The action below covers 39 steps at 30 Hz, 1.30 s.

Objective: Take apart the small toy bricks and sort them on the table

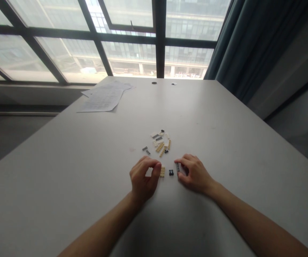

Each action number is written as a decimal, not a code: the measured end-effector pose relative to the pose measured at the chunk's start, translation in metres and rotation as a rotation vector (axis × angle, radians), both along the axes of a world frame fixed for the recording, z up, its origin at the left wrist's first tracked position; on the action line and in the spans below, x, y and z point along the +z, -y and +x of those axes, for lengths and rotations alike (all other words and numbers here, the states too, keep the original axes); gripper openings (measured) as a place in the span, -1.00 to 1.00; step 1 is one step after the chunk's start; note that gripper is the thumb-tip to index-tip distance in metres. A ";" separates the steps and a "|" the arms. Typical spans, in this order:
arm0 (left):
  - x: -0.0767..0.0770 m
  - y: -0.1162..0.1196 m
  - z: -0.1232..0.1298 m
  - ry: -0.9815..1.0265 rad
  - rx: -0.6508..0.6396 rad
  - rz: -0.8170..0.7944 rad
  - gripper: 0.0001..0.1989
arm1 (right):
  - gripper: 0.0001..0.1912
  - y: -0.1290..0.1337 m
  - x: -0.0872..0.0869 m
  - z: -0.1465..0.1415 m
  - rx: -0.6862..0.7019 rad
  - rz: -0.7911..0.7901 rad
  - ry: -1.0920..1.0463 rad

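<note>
Forearms (106, 228) reach over the tabletop (76, 171). Right hand (198, 175) pinches grey brick (178, 167) by its ends; light, level grip suits it. Left hand (142, 180) curls at tan brick (163, 172), pinch unclear. Dark brick (171, 172) lies between hands.

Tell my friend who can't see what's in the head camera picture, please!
On a white table, a right hand grips a gray brick by its ends and a left hand is at a tan brick, with a black piece between them. Loose bricks, papers and a window lie beyond.
</note>
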<state>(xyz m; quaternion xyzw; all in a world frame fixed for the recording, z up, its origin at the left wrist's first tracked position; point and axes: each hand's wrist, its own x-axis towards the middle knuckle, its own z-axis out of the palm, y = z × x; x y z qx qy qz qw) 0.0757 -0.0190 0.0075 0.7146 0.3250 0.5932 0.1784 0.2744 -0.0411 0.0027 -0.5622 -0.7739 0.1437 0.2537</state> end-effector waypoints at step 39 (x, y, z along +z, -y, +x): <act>0.008 -0.059 0.003 -1.047 0.329 -0.056 -0.83 | -0.73 0.000 -0.005 -0.002 -0.001 0.029 -0.044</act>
